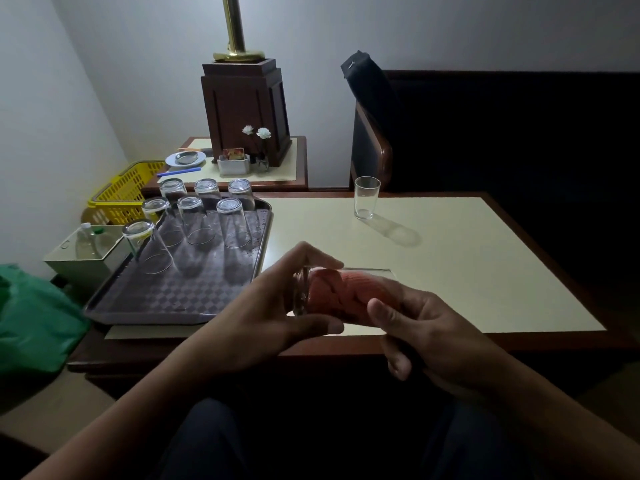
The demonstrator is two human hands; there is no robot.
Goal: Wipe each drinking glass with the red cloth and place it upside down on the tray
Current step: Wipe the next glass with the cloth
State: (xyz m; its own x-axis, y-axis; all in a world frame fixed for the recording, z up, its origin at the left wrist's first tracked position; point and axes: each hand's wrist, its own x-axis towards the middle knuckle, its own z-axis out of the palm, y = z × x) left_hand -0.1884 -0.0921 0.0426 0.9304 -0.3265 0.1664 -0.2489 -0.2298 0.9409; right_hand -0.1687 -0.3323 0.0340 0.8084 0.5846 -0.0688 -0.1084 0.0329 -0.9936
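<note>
Glass (306,294) is held sideways above the near edge of the counter (467,271), in front of my lap, between both hands. My left hand (273,317) grips its thick bottom end, fingers over the top and thumb underneath. The red cloth (341,291) is bunched in the glass. My right hand (436,336) is curled round the other end of the cloth; I can't tell if it also touches the glass rim.

The counter has a pale cream top with a dark wood border. A grey checkered tray (166,301) sits on its left part, with one corner past the edge. Seven upside-down glasses (194,220) stand on the far half of the tray in rough rows. One upright glass (367,197) stands alone near the counter's far edge, well apart from the tray, and casts a shadow toward the right.

Behind is a side table (299,157) with a dark wood lamp base (246,109) and brass pole (233,26), white flowers (258,132), a small dish (185,158), a blue pen (178,172) and a white holder (233,165). A yellow basket (121,195) and a pale box (83,263) holding bottles sit left of the tray, and a green bag (34,323) is at the far left. A dark chair (372,147) stands behind the counter on the right. The walls are plain white and the room is dim.
</note>
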